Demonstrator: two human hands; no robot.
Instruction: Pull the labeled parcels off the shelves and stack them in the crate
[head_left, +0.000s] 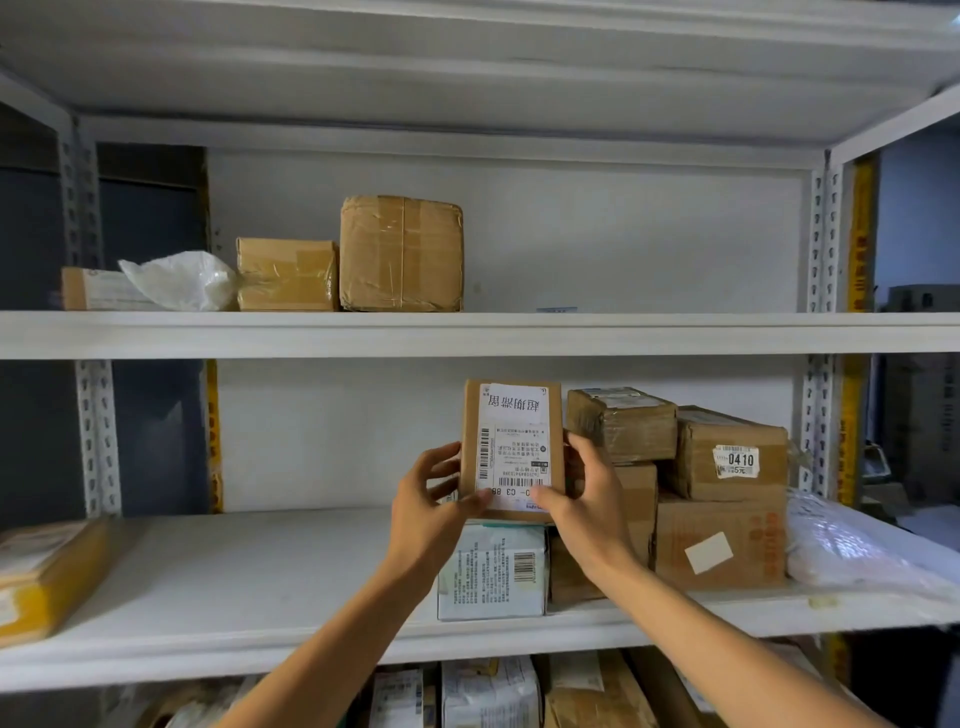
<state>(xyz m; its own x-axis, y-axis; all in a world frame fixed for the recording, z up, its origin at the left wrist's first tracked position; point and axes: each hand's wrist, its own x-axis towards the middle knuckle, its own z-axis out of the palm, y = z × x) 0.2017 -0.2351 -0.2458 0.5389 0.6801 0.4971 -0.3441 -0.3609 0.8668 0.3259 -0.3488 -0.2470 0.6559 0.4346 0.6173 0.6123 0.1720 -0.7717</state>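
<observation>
head view — both hands (423, 501) grip labeled parcel (511, 449), seemingly upright.

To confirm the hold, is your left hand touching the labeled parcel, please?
Touching: head view shows the left hand pinching the labeled parcel at its corner.

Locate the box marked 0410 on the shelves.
Head view, right side of the middle shelf: the 0410 box sits atop a larger brown box.

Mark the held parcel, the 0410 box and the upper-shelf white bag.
held parcel (513, 452), head view, on its shipping label.
0410 box (737, 460), head view, on its numbered sticker.
white bag (182, 280), head view, on its crinkled middle.
</observation>
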